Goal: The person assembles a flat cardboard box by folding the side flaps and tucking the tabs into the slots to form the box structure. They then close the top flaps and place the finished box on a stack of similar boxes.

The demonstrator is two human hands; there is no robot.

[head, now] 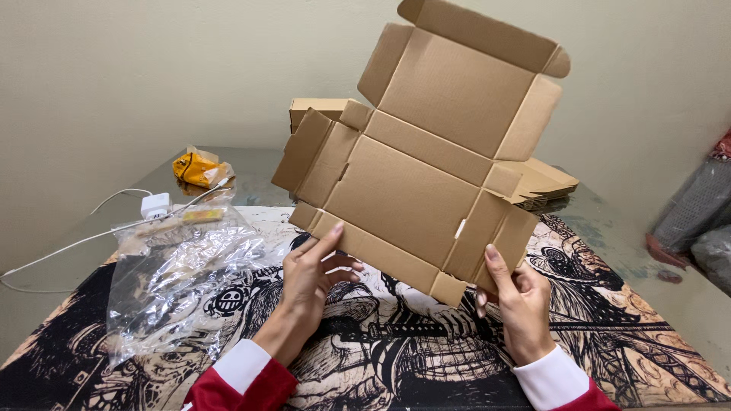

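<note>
Red sleeves with white cuffs sit lowest in view, and from them both hands rise to a flat, unfolded cardboard box [426, 160] held tilted above the table [609, 221]. Left hand [308, 278] grips the box's lower left edge: the thumb lies up over the front face, while the other fingers [343, 266] curl behind and under the flap. Right hand [521, 301] pinches the lower right corner flap, its thumb pressed on the front and its fingers [481, 301] tucked behind the card. So both sets of fingers are narrow, closed on the box. Above the fingers the box spreads up and away, its top flaps bent forward. Below the fingers lies a mat [426, 358] printed with black-and-tan drawings, covering the table. Left of the left fingers, near them, a crumpled clear plastic bag [179, 274] rests on the mat. Beyond the bag, well apart from the fingers, sit a white charger [155, 205] with its cable and a yellow packet [196, 169]. Behind the held box, more flat cardboard [544, 183] is stacked, and a closed carton [316, 110] stands by the wall.
</note>
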